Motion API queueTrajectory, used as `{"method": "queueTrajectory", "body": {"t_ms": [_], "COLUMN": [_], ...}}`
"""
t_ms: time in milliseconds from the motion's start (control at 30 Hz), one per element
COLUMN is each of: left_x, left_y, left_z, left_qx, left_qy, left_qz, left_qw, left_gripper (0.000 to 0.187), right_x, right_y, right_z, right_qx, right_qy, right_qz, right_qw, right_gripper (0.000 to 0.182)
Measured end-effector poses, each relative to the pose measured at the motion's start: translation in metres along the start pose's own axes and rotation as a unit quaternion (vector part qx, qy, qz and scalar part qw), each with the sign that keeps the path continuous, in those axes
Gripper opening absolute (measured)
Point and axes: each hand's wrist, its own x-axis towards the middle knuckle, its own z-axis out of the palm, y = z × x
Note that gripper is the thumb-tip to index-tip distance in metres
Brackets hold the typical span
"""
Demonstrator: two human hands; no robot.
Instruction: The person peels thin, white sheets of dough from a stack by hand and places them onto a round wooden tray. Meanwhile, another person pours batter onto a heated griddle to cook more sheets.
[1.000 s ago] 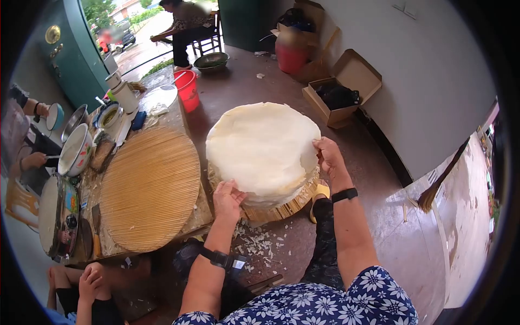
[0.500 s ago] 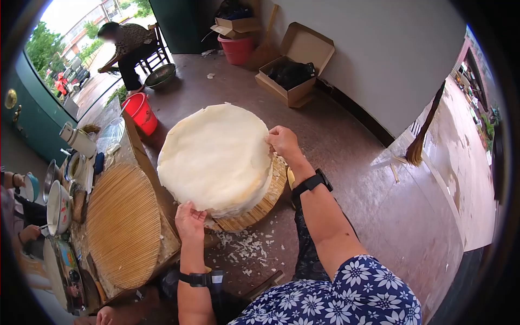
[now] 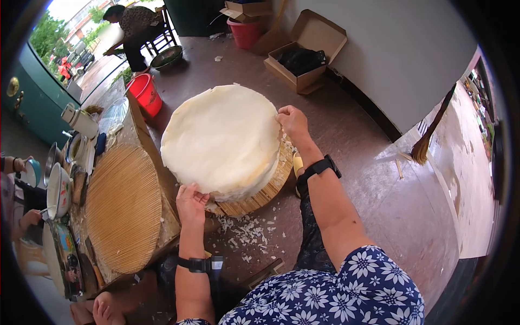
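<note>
A thick stack of thin, round, pale flatbreads (image 3: pixel 222 135) rests on a round board of stalks (image 3: pixel 246 205), whose edge shows at the front and right. My right hand (image 3: pixel 293 123) pinches the rim of the top flatbread at the right, fingers closed. At the near left rim, my left hand (image 3: pixel 192 205) has its fingertips closed on the edge too. The top sheet lies smooth across the stack, and the ragged edges of lower layers show beneath it.
Left of the stack, a second round stalk mat (image 3: pixel 124 208) lies on a low table with bowls (image 3: pixel 58 189). White crumbs (image 3: pixel 249 235) litter the floor. Beyond are a red bucket (image 3: pixel 145 95), an opened carton (image 3: pixel 303 54) and a seated person (image 3: pixel 135 32). Another person's hands show at far left.
The view has tilted, so the whole scene sits higher in the picture. Both hands stay at the flatbread's rim, with little other visible movement.
</note>
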Motion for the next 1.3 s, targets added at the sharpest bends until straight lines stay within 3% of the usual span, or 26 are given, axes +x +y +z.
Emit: {"method": "queueTrajectory", "body": {"t_ms": [133,533,667,700,733,800,833,867,933,967,1000,1067,1167,1300], "left_x": [-0.001,-0.001,-0.005,-0.006,-0.007,-0.008,-0.009,-0.008,0.000,0.008,0.011,0.004,0.002,-0.007], "left_y": [0.003,-0.001,0.000,0.000,-0.002,-0.002,0.003,0.002,-0.009,-0.014,-0.021,-0.015,-0.017,-0.007], "left_z": [0.006,0.003,0.007,0.009,0.011,0.014,0.015,0.014,0.010,0.004,-0.002,0.007,0.009,0.015], "left_qx": [0.016,0.052,0.104,0.099,0.103,0.112,0.142,0.140,0.189,0.305,0.305,0.448,0.489,0.476], "left_qy": [0.020,0.036,0.066,0.073,0.104,0.164,0.159,0.164,0.094,0.112,0.116,0.118,0.149,0.145], "left_qz": [-0.007,-0.021,-0.017,-0.010,0.009,0.044,0.036,0.039,0.174,0.220,0.224,0.249,0.251,0.257], "left_qw": [1.000,0.998,0.992,0.992,0.989,0.979,0.976,0.976,0.962,0.920,0.918,0.851,0.822,0.829], "left_gripper": [0.007,0.009,0.007,0.007,0.013,0.038,0.063,0.063,0.068,0.067,0.067,0.060,0.057,0.055], "right_x": [0.003,0.005,0.004,0.000,-0.006,-0.014,-0.019,-0.023,-0.026,-0.026,-0.026,-0.026,-0.015,-0.017], "right_y": [0.006,0.006,0.003,-0.002,-0.009,-0.020,-0.025,-0.027,-0.026,-0.025,-0.025,-0.030,-0.019,-0.021], "right_z": [0.001,0.001,0.004,0.003,0.001,0.001,0.002,0.005,0.006,0.006,0.005,0.003,0.004,0.009], "right_qx": [0.013,0.167,0.063,-0.034,-0.130,-0.157,-0.187,-0.216,-0.235,-0.258,-0.254,-0.297,-0.294,-0.253], "right_qy": [0.021,-0.051,-0.008,0.036,0.081,0.070,0.083,0.097,0.079,0.065,0.064,-0.008,0.000,0.033], "right_qz": [-0.038,0.068,-0.012,-0.082,-0.151,-0.192,-0.235,-0.277,-0.283,-0.285,-0.289,-0.207,-0.249,-0.324], "right_qw": [0.999,0.982,0.998,0.995,0.977,0.966,0.950,0.931,0.926,0.921,0.921,0.932,0.923,0.911], "right_gripper": [0.023,0.021,0.024,0.025,0.026,0.027,0.027,0.028,0.027,0.027,0.027,0.026,0.027,0.026]}}
